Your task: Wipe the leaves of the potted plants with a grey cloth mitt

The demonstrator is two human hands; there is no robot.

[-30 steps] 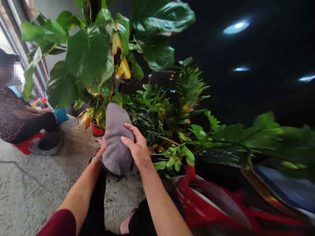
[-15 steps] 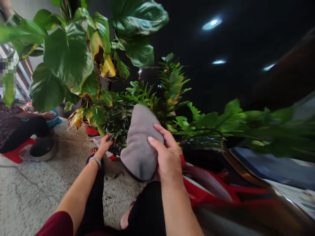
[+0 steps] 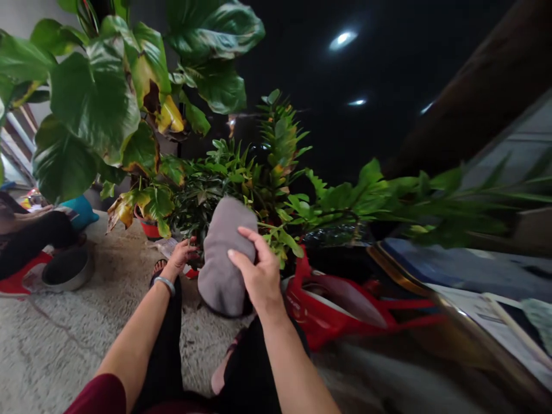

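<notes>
My right hand (image 3: 257,275) grips a soft grey cloth piece (image 3: 226,256) by its right side, thumb and fingers lying across its creased face. Rounded at the top, the cloth has a dark lower edge; its exact kind is unclear. Left of it, my left hand (image 3: 181,254), with a silver bangle at the wrist, is beside the dark green leaves of a low bushy plant (image 3: 200,195). Its fingers are loosely bent and apart, with nothing seen in them. Whether they touch the leaves is hard to make out.
Large-leaved foliage (image 3: 95,98) hangs at upper left, above a red pot (image 3: 149,228). A red bag (image 3: 310,322) stands at right by a cluttered surface (image 3: 414,270). At left, a person in dark trousers sits on a red stool (image 3: 21,282) near a metal basin (image 3: 71,273).
The view has swung right, so the plants appear further left. My right hand and the grey cloth have shifted left in view, nearer my left hand. The cloth stays in my grip.
</notes>
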